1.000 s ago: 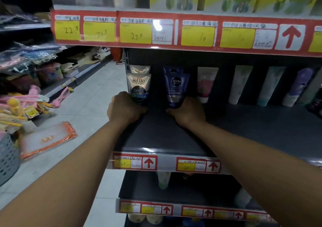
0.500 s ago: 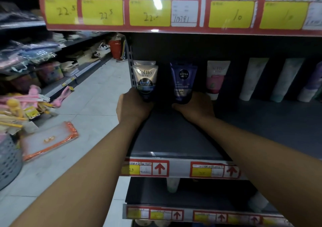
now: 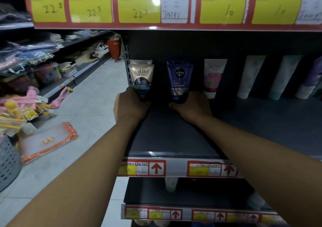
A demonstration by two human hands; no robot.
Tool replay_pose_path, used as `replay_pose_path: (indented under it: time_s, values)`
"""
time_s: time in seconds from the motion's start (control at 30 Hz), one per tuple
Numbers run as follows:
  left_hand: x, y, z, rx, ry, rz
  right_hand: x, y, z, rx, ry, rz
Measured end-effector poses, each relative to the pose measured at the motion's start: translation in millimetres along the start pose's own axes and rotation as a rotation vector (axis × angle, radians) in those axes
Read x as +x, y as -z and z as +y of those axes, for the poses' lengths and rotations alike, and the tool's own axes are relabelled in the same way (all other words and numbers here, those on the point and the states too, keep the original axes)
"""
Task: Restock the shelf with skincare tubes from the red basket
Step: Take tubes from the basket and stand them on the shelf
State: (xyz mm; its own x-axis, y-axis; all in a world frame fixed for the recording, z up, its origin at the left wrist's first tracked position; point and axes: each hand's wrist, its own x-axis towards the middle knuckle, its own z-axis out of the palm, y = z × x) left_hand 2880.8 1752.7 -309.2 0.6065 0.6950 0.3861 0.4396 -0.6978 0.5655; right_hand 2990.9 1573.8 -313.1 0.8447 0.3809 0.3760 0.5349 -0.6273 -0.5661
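Gold tube (image 3: pixel 141 80) gripped at its cap in your left hand (image 3: pixel 129 107) and blue tube (image 3: pixel 179 81) in your right hand (image 3: pixel 192 107), you stand both upright at the back of the shelf (image 3: pixel 174 139), labels facing out for shoppers.

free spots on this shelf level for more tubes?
Bare: shelf board from the left hand and right hand to the front edge, and before the pink Softto tube. Crowded: back row, gold Softto tube and Nivea tube rightward.
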Motion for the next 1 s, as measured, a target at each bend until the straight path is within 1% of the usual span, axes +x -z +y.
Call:
replay_pose_path:
  time_s: [0.23,0.4,0.47,0.53,0.63,0.7,0.8,0.9,1.0]
  values:
    - [0.8,-2.6,-1.6,-0.026,-0.002,0.005,0.3,-1.4,0.1,-0.021,-0.024,0.024]
    - [2.3,-0.1,-1.3,-0.061,0.039,-0.031,0.5,5.4,-1.5,-0.038,-0.039,-0.063]
    - [1.2,4.0,-0.1,-0.088,0.079,-0.066,-0.7,12.2,-2.3,-0.035,-0.037,-0.131]
    - [0.0,10.5,0.1,-0.141,0.113,-0.134,-4.0,20.7,-4.0,-0.048,-0.043,-0.193]
    - [-4.6,28.4,-2.8,-0.206,0.184,-0.245,-16.0,31.6,-7.4,-0.03,-0.019,-0.212]
    - [-12.4,44.4,-2.1,-0.253,0.22,-0.26,-27.3,37.0,-7.8,0.003,-0.019,-0.22]
    - [-31.5,64.5,5.1,-0.221,0.18,-0.209,-45.6,46.2,-7.9,-0.029,-0.017,-0.254]
    - [-56.2,77.1,13.7,-0.101,0.084,-0.189,-65.4,61.0,-10.3,-0.073,-0.032,-0.261]
    - [-81.6,82.8,24.2,0.035,-0.001,-0.211,-87.9,82.6,-11.7,-0.1,-0.009,-0.238]
